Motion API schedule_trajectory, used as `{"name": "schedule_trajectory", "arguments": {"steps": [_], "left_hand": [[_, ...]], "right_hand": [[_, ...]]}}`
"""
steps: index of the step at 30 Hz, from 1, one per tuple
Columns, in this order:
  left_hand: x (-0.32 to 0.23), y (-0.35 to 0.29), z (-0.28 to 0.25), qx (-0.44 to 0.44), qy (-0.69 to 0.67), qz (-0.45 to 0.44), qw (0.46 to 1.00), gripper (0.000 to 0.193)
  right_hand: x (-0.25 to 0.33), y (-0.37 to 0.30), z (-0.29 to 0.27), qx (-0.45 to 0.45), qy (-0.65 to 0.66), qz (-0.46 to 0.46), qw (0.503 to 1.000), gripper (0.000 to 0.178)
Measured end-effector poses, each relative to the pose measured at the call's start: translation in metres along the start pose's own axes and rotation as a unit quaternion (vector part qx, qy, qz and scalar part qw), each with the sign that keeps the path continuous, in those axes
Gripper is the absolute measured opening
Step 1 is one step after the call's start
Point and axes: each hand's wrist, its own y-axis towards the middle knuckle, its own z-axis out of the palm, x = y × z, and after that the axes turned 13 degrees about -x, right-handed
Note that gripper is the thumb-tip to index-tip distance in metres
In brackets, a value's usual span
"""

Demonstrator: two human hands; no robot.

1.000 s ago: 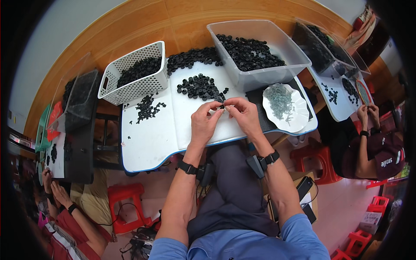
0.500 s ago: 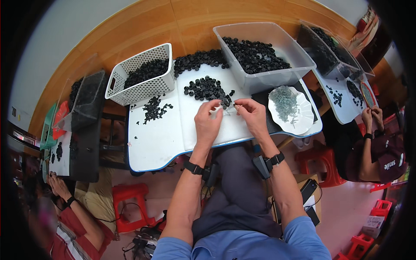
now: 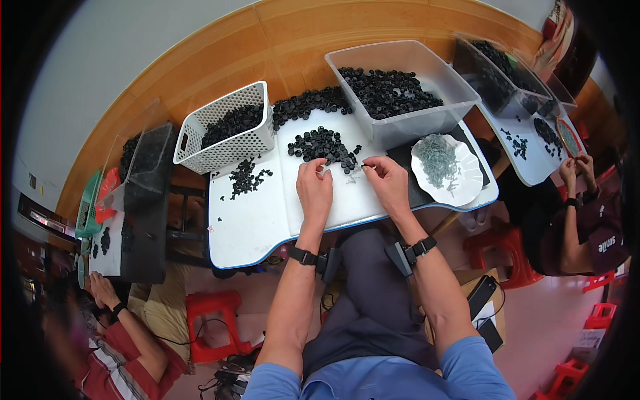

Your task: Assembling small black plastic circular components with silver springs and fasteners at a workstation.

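Observation:
My left hand [image 3: 314, 192] is over the white table top, its thumb and fingertips drawn together beside a pile of small round black caps [image 3: 319, 143]. Whatever lies between those fingers is too small to make out. Level with it, my right hand [image 3: 389, 185] pinches thumb against forefinger; a tiny dark bit shows at the tips, its kind unclear. Between the hands a few thin pale pins [image 3: 353, 177] lie on the table. Right of my right hand, a white scalloped plate [image 3: 471, 181] carries a heap of thin grey-green pins [image 3: 438, 160].
A white perforated basket [image 3: 223, 148] and a clear plastic bin [image 3: 427, 120], both with black parts, stand at the back. Small black pieces [image 3: 248, 179] lie at the left. Co-workers' hands [image 3: 103, 291] are at side tables. A red stool [image 3: 213, 323] stands on the floor.
The gap between my hands has widened; my left hand has shifted left, away from the right. The whole view has tilted slightly.

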Motion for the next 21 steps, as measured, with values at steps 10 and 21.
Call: {"name": "schedule_trajectory", "arguments": {"steps": [10, 21], "left_hand": [[-0.003, 0.023, 0.002, 0.072, 0.114, 0.047, 0.99, 0.026], [-0.013, 0.001, -0.006, 0.09, 0.021, 0.022, 0.996, 0.03]], "right_hand": [[-0.002, 0.001, 0.001, -0.009, -0.004, -0.017, 1.0, 0.015], [-0.001, -0.002, 0.0, 0.021, 0.017, -0.048, 0.998, 0.015]]}}
